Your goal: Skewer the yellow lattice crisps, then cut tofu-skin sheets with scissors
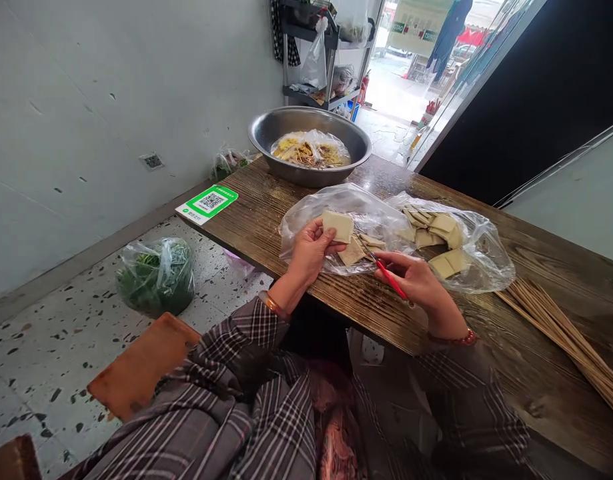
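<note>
My left hand [310,252] pinches a pale, flat square of tofu [338,227] between thumb and fingers, raised over a clear plastic bag [306,212]. In my right hand [411,275] is a pair of scissors [390,278] with red handles; the blades point up and left toward the held square. Below the blades, more tofu pieces [352,252] lie on the bag. To the right, a second clear bag [493,257] holds several tofu squares [443,230]. Whether the blades touch any piece, I cannot tell.
A large metal basin [259,137] with bagged food stands at the table's far end. Thin wooden sticks [561,333] lie on the table [529,240] at right. A green QR-code card [209,203] sits at the left edge. Bagged greens [156,277] and a brown stool [143,363] are at left.
</note>
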`<action>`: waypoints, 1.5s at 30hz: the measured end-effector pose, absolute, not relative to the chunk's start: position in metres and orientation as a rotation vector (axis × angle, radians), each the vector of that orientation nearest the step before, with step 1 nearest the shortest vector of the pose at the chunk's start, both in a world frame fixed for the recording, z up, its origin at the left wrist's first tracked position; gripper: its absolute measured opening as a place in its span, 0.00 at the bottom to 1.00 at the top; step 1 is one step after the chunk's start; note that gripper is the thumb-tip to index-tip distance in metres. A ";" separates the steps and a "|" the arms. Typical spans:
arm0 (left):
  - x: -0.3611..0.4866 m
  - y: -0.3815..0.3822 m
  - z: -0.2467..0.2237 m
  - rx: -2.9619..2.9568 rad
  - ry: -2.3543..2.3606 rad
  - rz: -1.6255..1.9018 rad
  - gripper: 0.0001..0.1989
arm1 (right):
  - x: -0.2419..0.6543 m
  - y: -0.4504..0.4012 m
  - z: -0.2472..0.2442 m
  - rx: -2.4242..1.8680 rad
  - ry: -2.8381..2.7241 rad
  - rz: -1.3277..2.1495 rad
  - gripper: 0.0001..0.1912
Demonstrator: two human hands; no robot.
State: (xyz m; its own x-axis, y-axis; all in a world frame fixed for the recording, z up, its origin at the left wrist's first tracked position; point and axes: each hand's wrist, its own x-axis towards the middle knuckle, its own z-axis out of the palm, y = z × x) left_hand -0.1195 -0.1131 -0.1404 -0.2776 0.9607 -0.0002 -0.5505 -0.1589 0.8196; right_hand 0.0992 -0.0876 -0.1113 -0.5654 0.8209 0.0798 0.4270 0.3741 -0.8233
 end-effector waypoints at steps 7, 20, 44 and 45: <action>-0.105 -0.113 -0.131 0.736 0.975 1.725 0.23 | 0.106 -0.091 -0.107 -1.035 -2.126 1.199 0.23; -0.094 -0.132 -0.114 0.810 1.003 1.704 0.20 | 0.106 -0.103 -0.106 -0.943 -1.788 1.712 0.32; -0.081 -0.148 -0.109 0.757 1.157 1.844 0.16 | 0.106 -0.106 -0.117 -0.846 -1.655 1.918 0.29; -0.081 -0.149 -0.110 0.755 1.163 1.838 0.16 | 0.106 -0.106 -0.117 -0.837 -1.655 1.922 0.30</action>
